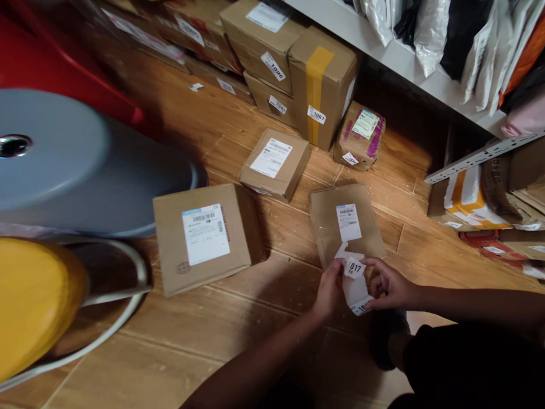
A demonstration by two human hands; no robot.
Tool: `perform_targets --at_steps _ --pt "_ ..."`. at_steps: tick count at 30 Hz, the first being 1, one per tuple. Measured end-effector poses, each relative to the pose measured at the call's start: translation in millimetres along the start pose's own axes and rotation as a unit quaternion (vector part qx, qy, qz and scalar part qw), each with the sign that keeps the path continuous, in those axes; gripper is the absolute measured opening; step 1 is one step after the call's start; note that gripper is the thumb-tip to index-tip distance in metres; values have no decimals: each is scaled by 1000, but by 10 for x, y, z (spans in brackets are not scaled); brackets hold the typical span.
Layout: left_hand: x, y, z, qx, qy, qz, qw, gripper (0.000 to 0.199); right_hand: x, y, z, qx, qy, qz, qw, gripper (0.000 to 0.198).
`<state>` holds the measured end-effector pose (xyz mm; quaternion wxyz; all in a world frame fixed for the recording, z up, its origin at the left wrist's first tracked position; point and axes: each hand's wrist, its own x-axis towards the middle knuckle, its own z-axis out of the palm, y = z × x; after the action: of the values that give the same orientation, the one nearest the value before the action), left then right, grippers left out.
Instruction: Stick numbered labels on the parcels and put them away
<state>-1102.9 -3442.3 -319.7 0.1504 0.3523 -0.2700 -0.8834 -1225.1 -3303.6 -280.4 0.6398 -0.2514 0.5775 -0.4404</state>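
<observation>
My left hand (328, 291) pinches a strip of white number labels (356, 289) by its upper left edge. A sticker printed 1017 (354, 267) lies across the strip's upper part, and another number shows partly at its lower end. My right hand (394, 285) is curled at the strip's right side, its index finger at the 1017 sticker and its thumb on the lower label. Under and beyond the hands, a flat cardboard box (369, 218) with a shipping label (348, 222) lies on the floor, its near edge partly hidden by the hands.
Left of the hands sit a larger carton (170, 227) and a smaller box (300, 162). Numbered boxes (300, 62) are stacked by a shelf (409, 62) of bagged parcels. A grey bin (128, 176) and a yellow-seated stool (38, 307) stand at left. More parcels (468, 199) are at right.
</observation>
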Motion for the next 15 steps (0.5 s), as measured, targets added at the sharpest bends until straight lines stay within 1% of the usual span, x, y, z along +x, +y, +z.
perform_targets --at_steps 4,9,11,13,15 --pt "-33 21 -18 84 -41 45 995 53 -5 37 5 -3 -5 3 1000 101" --pt "-93 58 -62 163 -21 57 985 59 -18 101 38 13 -18 1 1000 99" --pt "-137 96 -105 199 -16 66 978 61 -1 132 69 36 -36 9 999 99" --pt "-204 177 -173 238 -13 82 968 62 45 134 119 66 -60 21 996 99" --pt "-307 321 -265 275 -7 93 957 60 115 71 203 94 -87 23 991 100"
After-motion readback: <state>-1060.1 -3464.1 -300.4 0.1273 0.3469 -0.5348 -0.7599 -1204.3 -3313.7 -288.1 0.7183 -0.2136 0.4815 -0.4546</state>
